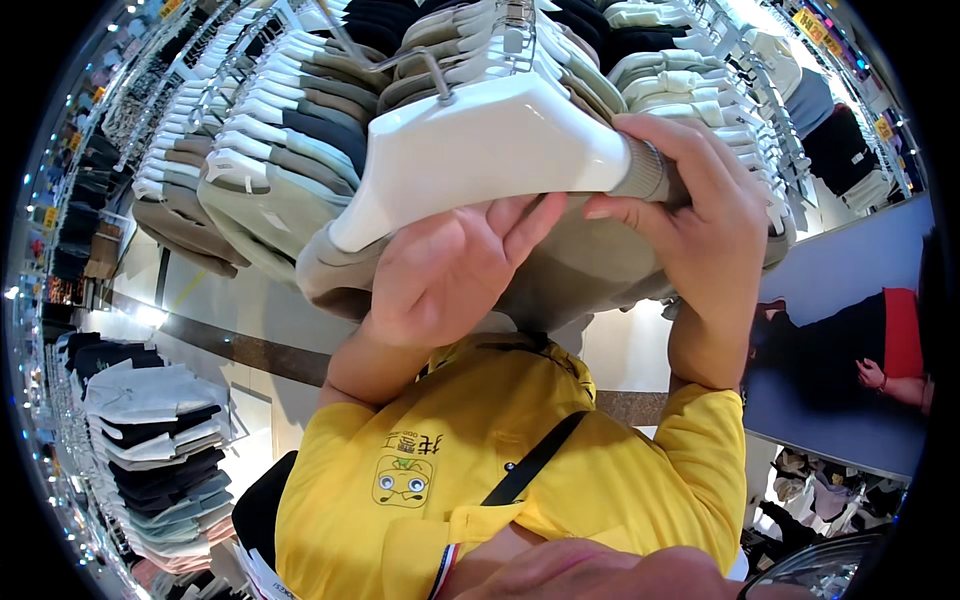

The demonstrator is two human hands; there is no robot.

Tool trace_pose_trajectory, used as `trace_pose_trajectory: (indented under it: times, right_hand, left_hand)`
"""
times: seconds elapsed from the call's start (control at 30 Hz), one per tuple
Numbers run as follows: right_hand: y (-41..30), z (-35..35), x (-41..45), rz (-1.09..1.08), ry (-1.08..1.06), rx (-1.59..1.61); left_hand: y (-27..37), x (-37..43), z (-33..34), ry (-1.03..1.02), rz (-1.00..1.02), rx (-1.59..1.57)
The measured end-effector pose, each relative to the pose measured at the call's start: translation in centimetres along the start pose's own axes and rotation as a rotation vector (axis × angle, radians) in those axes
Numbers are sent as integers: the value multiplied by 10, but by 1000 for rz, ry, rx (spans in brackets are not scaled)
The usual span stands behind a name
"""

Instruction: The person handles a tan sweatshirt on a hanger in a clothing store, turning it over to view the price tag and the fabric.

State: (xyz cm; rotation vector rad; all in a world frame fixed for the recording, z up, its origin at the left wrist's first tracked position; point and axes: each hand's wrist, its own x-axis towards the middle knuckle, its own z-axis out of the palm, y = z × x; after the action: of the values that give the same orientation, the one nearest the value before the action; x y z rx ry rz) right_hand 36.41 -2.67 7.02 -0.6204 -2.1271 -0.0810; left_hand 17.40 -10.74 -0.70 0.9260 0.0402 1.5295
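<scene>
Directly before me is a white clothes hanger [487, 150] with a metal hook [435, 75]. A grey-beige knit garment [577, 247] hangs from it, below and behind. Around the hanger's right end, my right hand [705, 187] pinches the garment's ribbed neckband [646, 169], thumb below and fingers above. My left hand [457, 262] is under the hanger's lower edge, palm towards me. Its fingers reach right and are slightly apart, with some tips hidden behind the hanger. Garment fabric also covers the hanger's left end.
Racks of hung garments [300, 135] stand close behind the hanger and to both sides. More folded-over clothes hang on a rack [157, 435] at lower left. A large panel [840, 337] on the right shows a person in dark and red clothing. Tiled floor [247, 292] lies beneath.
</scene>
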Motion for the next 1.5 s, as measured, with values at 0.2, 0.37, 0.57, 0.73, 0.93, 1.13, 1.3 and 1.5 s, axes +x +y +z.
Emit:
trace_pose_trajectory:
  times: [0.2, 0.37, 0.57, 0.73, 0.93, 1.13, 1.3, 1.5]
  right_hand:
    - [-20, 24, 18, 88, -36, 23]
    - [-32, 31, 8, 108, 181, 269]
    - [-27, 78, -25, 291, -361, 974]
    - [-29, 201, -84, 529, -408, 594]
    - [-14, 316, -180, 804, -597, 311]
    - [-11, 346, -248, 907, -865, 115]
    - [-9, 343, -298, 934, -1074, -6]
    - [-7, 324, -335, 886, -1271, -73]
  left_hand:
    - [32, 10, -28, 18, 22, -26]
    - [43, 9, -32, 167, 71, -217]
    - [68, 11, -42, 164, -120, -105]
    - [92, 14, -41, 132, -197, -192]
    - [113, 28, -40, -18, -273, -175]
    - [136, 57, -29, -146, -403, -257]
    - [141, 57, -21, -160, -430, -304]
    - [141, 61, -10, -199, -418, -264]
